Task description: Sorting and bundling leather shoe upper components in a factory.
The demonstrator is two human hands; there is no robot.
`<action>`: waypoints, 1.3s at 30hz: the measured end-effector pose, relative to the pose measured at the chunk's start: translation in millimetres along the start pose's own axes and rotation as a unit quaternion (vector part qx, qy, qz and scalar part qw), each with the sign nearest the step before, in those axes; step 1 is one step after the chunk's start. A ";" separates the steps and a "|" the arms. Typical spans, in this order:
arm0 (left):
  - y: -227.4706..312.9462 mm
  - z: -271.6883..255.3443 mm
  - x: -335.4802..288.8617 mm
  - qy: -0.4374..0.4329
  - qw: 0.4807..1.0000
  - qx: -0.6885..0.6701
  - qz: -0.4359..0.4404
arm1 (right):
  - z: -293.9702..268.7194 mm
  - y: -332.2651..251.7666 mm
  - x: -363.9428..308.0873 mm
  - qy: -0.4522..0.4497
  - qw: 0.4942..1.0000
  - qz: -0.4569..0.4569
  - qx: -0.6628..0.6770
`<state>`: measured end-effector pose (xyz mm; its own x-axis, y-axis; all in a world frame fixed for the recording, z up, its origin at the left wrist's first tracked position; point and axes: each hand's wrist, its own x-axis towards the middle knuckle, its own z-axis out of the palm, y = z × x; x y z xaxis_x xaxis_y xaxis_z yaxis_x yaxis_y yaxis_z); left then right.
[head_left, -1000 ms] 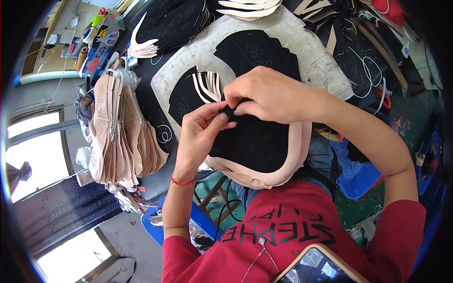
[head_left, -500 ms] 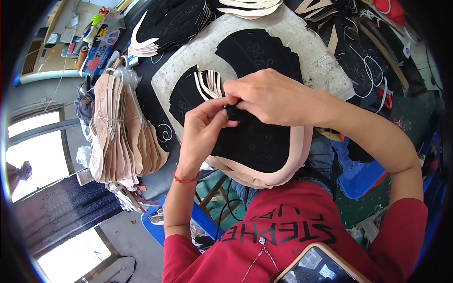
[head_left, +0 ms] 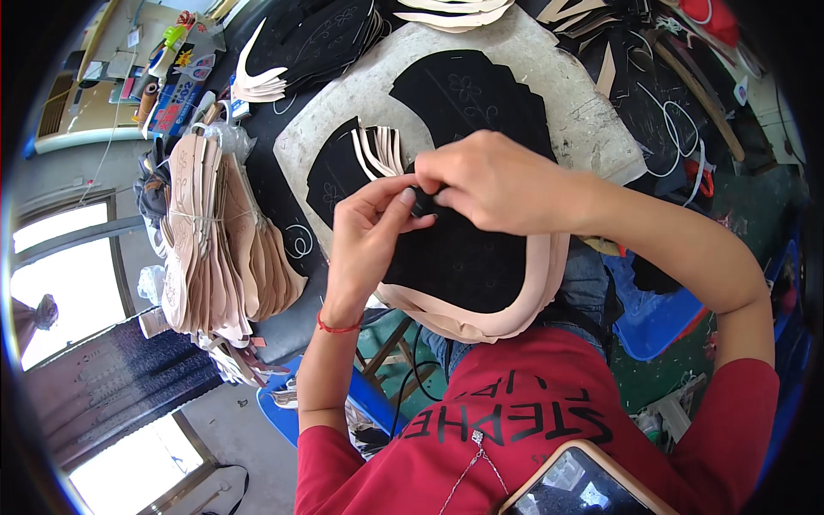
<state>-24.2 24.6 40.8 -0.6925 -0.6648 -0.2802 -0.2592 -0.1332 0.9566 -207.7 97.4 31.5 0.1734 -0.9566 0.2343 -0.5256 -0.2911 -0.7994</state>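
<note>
Over the upper edge of the black pieces in my lap, my two hands meet closely. My left hand (head_left: 367, 225) pinches a small folded black bit of fabric (head_left: 422, 204) between thumb and fingers. Beside it, my right hand (head_left: 506, 184) is closed, fingertips curled in at the same black bit; what they grip is hidden. Below lies a large black fabric piece (head_left: 463, 270) on pale beige curved layers (head_left: 532, 296). Just beyond the hands is a fan of narrow cream strips (head_left: 378, 150), on black pieces (head_left: 330, 176) with faint flower outlines.
A stack of black flower-marked pieces (head_left: 472, 99) rests on a worn pale board (head_left: 584, 112). Tied bundles of beige pieces (head_left: 202, 232) stand at the left. More black pieces (head_left: 322, 43) and cream strips (head_left: 459, 13) lie at the back. White cord (head_left: 665, 129) loops at the right.
My right hand has shifted slightly to the right and a little down, its fingertips drawing away from the left ones. My left hand keeps its pinch almost in place.
</note>
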 end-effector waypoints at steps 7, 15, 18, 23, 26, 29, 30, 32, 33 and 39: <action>9.6 -10.6 -3.0 0.004 0.998 -0.049 -0.031 | -27.6 -0.7 1.2 -0.019 1.000 -0.012 0.015; 10.3 -3.6 -1.2 0.018 0.999 -0.046 -0.020 | -10.5 6.6 1.5 0.031 0.989 -0.038 0.140; 15.4 5.1 3.2 0.007 0.999 0.036 -0.012 | -13.2 6.3 8.2 0.002 0.997 -0.024 0.068; 14.0 -1.8 -13.8 0.098 0.994 -0.055 -0.006 | -19.0 -1.5 5.1 0.042 0.990 0.043 0.126; 7.4 4.1 -19.1 0.118 0.982 0.122 0.086 | -16.0 3.1 4.0 0.042 0.989 0.052 0.131; 37.1 21.0 -48.5 0.130 0.981 0.094 0.112 | -18.2 11.9 1.7 0.046 0.988 0.071 0.126; 48.2 40.9 -59.1 -0.014 0.980 0.127 0.153 | -18.8 9.3 5.1 0.044 0.988 0.068 0.130; 67.9 75.8 -61.3 -0.376 0.921 -0.100 0.018 | -15.7 1.8 11.7 0.027 0.989 0.064 0.130; 68.1 96.6 -65.6 -0.451 0.875 -0.168 0.052 | -13.9 1.3 13.3 0.023 0.989 0.062 0.131; 102.7 150.0 -80.2 -0.563 0.752 -0.329 0.096 | -1.8 15.3 10.1 0.020 0.997 0.037 0.061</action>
<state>-96.3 174.6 149.4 -0.9020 0.2756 0.3322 0.0515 -0.6954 0.7168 -215.5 83.2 22.6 0.1033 -0.9759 0.1921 -0.4303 -0.2180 -0.8759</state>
